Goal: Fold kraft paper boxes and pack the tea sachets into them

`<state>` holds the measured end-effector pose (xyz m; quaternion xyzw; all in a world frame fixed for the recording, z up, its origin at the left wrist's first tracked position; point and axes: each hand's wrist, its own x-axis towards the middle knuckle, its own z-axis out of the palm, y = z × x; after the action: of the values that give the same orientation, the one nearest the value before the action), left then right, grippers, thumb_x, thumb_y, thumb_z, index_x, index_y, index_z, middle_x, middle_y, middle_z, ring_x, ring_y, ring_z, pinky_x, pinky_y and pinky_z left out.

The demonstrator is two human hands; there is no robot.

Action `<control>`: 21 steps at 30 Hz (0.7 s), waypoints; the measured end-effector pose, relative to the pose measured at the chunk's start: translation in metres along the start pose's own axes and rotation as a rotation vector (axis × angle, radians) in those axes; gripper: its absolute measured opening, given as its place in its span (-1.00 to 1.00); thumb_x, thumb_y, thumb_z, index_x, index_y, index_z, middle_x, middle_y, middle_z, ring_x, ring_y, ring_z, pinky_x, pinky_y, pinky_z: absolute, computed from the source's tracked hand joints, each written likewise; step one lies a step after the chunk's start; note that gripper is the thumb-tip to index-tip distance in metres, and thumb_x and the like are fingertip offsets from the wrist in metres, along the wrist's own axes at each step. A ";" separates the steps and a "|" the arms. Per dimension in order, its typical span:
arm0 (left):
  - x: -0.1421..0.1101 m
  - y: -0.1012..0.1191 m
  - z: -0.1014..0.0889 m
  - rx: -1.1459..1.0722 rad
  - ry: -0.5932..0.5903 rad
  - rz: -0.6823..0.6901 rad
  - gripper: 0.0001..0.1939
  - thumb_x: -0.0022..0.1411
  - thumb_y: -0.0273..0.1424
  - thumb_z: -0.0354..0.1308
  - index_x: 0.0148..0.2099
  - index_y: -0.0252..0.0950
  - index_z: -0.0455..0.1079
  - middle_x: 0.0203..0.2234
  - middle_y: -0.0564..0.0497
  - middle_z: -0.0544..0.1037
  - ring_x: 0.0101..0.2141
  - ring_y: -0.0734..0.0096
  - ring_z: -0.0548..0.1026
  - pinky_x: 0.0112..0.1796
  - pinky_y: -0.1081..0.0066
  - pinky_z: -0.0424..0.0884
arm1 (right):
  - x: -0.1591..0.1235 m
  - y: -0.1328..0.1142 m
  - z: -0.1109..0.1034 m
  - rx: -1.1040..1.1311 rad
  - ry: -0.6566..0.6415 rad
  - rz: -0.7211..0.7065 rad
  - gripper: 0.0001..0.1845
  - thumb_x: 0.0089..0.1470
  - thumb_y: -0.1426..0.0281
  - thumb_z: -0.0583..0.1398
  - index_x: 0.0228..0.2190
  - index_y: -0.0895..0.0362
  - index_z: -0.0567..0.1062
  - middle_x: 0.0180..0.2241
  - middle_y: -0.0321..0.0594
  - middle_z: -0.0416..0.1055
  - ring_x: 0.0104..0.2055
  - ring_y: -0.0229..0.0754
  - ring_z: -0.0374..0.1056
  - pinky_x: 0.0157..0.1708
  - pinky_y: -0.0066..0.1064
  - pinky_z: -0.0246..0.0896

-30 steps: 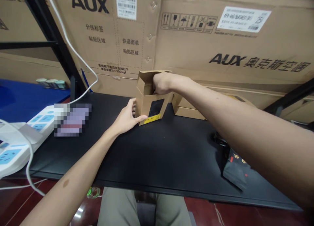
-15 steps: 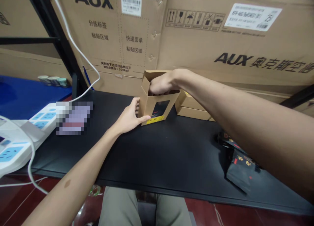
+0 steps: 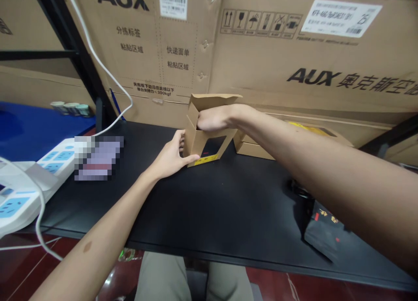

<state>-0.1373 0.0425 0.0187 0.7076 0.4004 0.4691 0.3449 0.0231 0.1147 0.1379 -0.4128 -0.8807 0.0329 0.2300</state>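
Note:
A brown cardboard box [image 3: 200, 145] stands on the black table with its top flaps up; it has a dark window and a yellow strip near the bottom. My left hand [image 3: 171, 156] grips its lower left corner, thumb across the front and fingers round the side. From above, my right hand [image 3: 214, 118] reaches into the open top. Its fingers are hidden inside, so I cannot see what they hold. Something dark shows through the window. On the right, partly under my right forearm, lie black pouches [image 3: 321, 233] with yellow and red print.
Behind my right arm lie further brown boxes [image 3: 256, 149]. A white power strip [image 3: 62, 155] with a cable and a blurred purple item [image 3: 101, 159] are on the left. Large AUX cartons [image 3: 261, 66] form a wall at the back. The table's front edge [image 3: 196, 254] is near my legs.
My right hand has gone slightly deeper into the box, and its forearm has lowered, covering more of the black pouches. My left hand keeps its grip on the box.

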 end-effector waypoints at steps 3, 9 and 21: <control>0.000 0.000 -0.001 0.002 0.000 -0.010 -0.35 0.10 -0.30 0.42 0.14 -0.20 0.17 0.19 -0.24 0.48 0.20 0.03 0.49 0.19 -0.02 0.42 | -0.010 -0.023 -0.027 -0.129 -0.391 -0.004 -0.71 0.07 0.41 0.19 -0.65 0.13 0.43 -0.63 -0.24 0.40 -0.51 -0.19 0.36 -0.42 -0.34 0.30; 0.000 0.000 -0.002 0.004 0.006 -0.037 -0.33 0.13 -0.28 0.40 0.18 -0.21 0.14 0.22 -0.27 0.46 0.19 0.07 0.49 0.18 0.00 0.43 | -0.054 -0.031 -0.067 -0.168 -0.067 -0.048 -0.68 0.27 0.35 0.06 -0.39 0.16 0.56 -0.40 -0.19 0.54 -0.30 -0.15 0.42 -0.18 -0.29 0.24; 0.000 0.002 -0.002 0.042 0.026 -0.078 -0.28 0.10 -0.26 0.41 0.21 -0.21 0.15 0.24 -0.28 0.46 0.20 0.00 0.49 0.18 -0.06 0.43 | -0.167 0.065 -0.110 -0.287 0.129 0.341 -0.65 0.26 0.19 0.14 -0.20 0.14 0.63 -0.14 -0.02 0.62 -0.17 -0.01 0.51 -0.16 -0.18 0.29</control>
<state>-0.1388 0.0420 0.0210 0.6925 0.4419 0.4558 0.3427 0.2098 0.0190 0.1567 -0.5853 -0.7774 -0.0808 0.2158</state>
